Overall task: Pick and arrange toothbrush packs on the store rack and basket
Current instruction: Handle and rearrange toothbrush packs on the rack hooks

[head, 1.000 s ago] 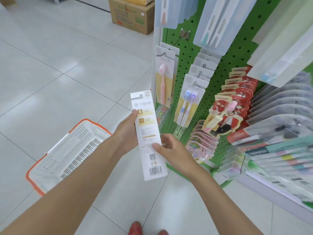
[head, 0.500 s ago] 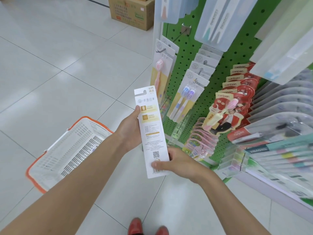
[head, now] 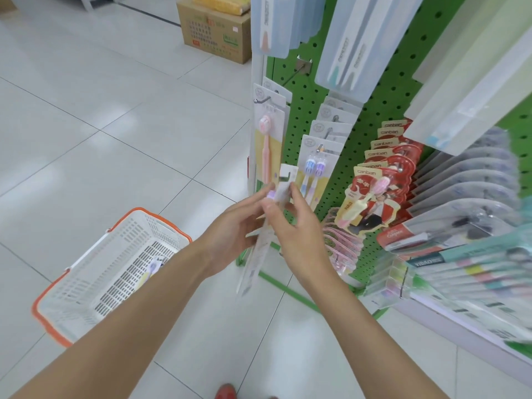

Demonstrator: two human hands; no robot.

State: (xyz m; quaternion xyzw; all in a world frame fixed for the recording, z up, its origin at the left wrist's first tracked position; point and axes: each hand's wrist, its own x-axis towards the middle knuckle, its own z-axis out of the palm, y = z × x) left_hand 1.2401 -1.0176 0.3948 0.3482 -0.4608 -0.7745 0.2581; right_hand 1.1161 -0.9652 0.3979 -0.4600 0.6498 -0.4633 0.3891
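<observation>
I hold a long white toothbrush pack (head: 259,251) almost edge-on in front of the green pegboard rack (head: 313,116). My left hand (head: 239,226) holds its left side with the fingers stretched toward the top. My right hand (head: 290,223) pinches its upper part, thumb on the near face. The pack's hang tab (head: 288,175) points up, near a hanging pack with a pink brush (head: 266,145). The white basket with an orange rim (head: 83,272) sits on the floor at my left, with a pack (head: 152,267) lying inside.
Packs with blue and purple brushes (head: 315,165) and red-carded packs (head: 377,180) hang on hooks to the right. Rows of clear packs (head: 466,197) fill the right shelf. A cardboard box (head: 216,33) stands on the tiled floor behind the rack.
The pack has turned from showing its printed back to nearly edge-on. My right hand slid from the pack's bottom end up to its top. Both hands moved closer to the rack.
</observation>
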